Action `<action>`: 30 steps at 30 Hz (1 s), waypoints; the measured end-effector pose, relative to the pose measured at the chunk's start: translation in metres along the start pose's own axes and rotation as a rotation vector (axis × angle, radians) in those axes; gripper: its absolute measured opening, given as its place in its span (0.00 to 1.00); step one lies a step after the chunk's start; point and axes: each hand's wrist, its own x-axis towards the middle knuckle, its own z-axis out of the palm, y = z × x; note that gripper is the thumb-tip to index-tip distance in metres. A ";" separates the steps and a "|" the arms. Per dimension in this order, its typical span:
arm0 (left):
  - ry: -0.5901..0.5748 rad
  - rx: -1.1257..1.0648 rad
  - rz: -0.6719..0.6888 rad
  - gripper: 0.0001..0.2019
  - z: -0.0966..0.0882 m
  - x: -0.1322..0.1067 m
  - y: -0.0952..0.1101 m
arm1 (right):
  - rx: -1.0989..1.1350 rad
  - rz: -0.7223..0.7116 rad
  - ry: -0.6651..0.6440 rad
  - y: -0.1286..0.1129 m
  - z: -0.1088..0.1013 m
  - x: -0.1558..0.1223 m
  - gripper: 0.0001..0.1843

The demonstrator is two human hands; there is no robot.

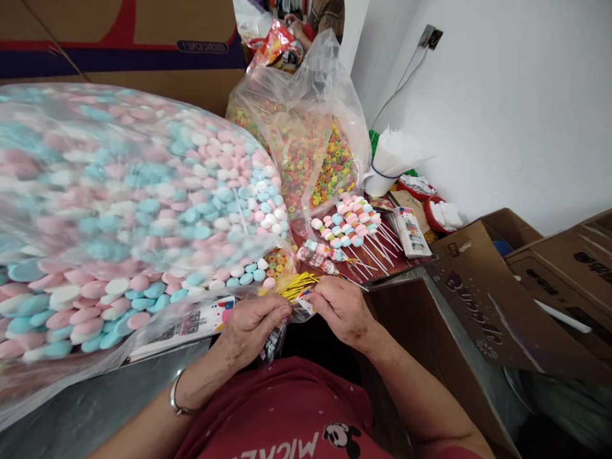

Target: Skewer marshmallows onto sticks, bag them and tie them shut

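Note:
Close to my body, my left hand [253, 325] and my right hand [340, 311] pinch a small clear printed plastic bag [303, 310] from either side. Its lower part hangs below the left fingers. Just beyond the fingertips lies a bunch of yellow twist ties [299, 285]. Past these are wrapped candy skewers [319, 256] in printed bags. A pile of bare marshmallow skewers [351, 221] with white sticks lies farther right on the dark red table.
A huge clear bag of pastel marshmallows [143, 210] fills the left. Behind stands a bag of cereal rings [329, 159]. White sticks fill a cup [380, 183]. Flat printed bags [410, 231] lie at right, near cardboard boxes [478, 293]. Another person [325, 16] sits far back.

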 end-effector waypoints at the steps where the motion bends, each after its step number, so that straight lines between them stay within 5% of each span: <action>1: -0.012 -0.007 -0.010 0.13 0.001 0.001 0.002 | -0.025 -0.007 0.004 -0.001 0.001 0.000 0.17; 6: -0.034 -0.036 -0.085 0.13 0.003 0.001 0.003 | -0.123 0.000 0.047 0.010 -0.017 0.002 0.15; 9: -0.006 -0.048 -0.102 0.12 0.001 0.001 0.002 | -0.494 0.166 0.185 0.043 -0.044 0.001 0.12; 12: 0.017 -0.098 -0.132 0.12 -0.002 0.002 0.001 | -0.872 0.343 0.045 0.084 -0.065 -0.004 0.10; 17: 0.039 -0.199 -0.177 0.10 -0.003 0.004 0.000 | -0.910 0.320 -0.013 0.119 -0.071 -0.013 0.13; 21: 0.088 -0.243 -0.205 0.08 -0.005 0.003 -0.003 | -0.861 0.262 0.156 0.106 -0.081 -0.012 0.17; 24: 0.112 -0.254 -0.203 0.10 -0.009 0.002 -0.007 | -0.576 0.105 0.237 0.081 -0.094 -0.013 0.10; 30: 0.124 -0.178 -0.175 0.11 -0.015 0.000 -0.013 | -0.294 -0.082 0.101 0.044 -0.101 -0.019 0.12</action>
